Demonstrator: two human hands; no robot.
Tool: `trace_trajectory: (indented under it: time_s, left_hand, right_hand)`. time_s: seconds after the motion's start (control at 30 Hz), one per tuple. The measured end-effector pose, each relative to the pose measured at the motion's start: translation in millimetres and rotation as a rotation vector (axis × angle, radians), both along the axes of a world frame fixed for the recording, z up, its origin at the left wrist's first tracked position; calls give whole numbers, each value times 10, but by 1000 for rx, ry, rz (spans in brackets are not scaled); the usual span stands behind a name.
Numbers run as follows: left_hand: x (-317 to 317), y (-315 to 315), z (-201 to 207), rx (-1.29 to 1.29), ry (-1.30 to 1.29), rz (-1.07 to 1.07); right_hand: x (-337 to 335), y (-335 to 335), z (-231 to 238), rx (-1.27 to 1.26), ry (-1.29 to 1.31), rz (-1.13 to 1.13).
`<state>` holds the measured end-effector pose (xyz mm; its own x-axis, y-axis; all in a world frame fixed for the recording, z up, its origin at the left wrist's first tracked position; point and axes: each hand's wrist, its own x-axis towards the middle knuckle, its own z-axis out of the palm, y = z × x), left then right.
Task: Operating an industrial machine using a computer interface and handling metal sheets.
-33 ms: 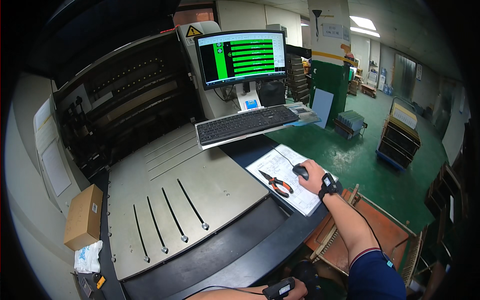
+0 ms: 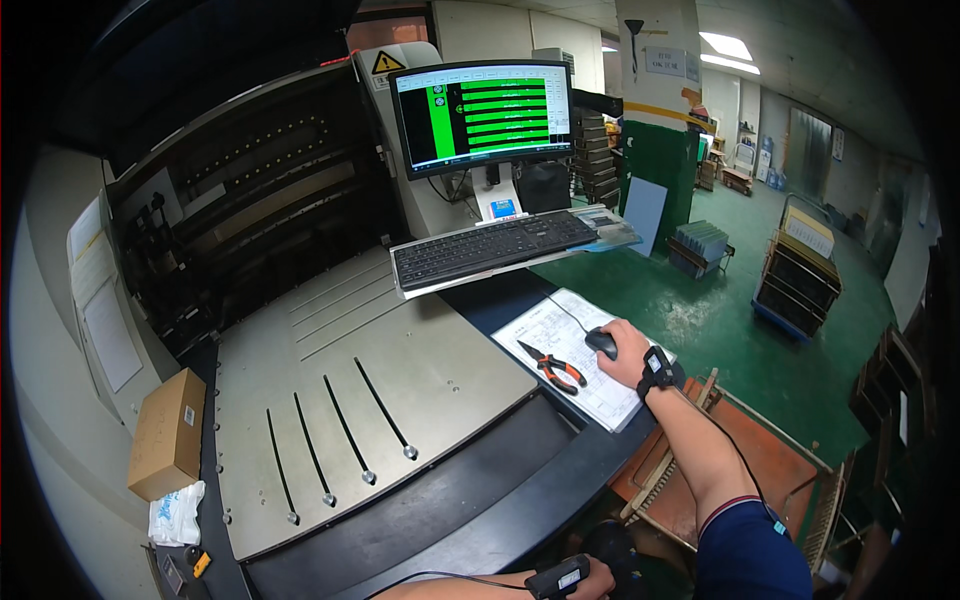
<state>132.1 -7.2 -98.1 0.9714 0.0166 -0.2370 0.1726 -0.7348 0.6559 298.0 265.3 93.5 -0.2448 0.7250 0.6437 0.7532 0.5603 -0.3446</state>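
Observation:
My right hand (image 2: 626, 353) rests over a black computer mouse (image 2: 601, 344), its fingers around the mouse body. The mouse lies on printed paper sheets (image 2: 605, 398) at the front right of the machine. Pliers (image 2: 552, 368) with orange-and-black handles lie on the same sheets, just left of the mouse. At the lower edge, my left hand (image 2: 594, 580) hangs low near my lap; its fingers are mostly hidden. A monitor (image 2: 482, 115) shows green bars on black, and a black keyboard (image 2: 490, 248) sits on a tray beneath it.
Left of the mouse stretches a metal machine bed (image 2: 400, 370) with several dark slots ending in round metal knobs. A cardboard box (image 2: 168, 435) and a white plastic packet (image 2: 177, 514) stand along its left side. An orange-brown chair (image 2: 765, 440) is at right; a loaded cart (image 2: 797, 265) stands farther off.

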Motion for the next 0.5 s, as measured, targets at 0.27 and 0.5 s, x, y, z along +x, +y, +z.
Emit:
trace_trajectory:
  time_s: [0.27,0.5]
  left_hand:
    - [626,-209,-2734,-704,-387,-564]
    - [800,-74,-2116,-851,-361,-649]
  right_hand:
    - [-311,94,30,14,3,47]
    - [-159,78,4,-3,-24,8]
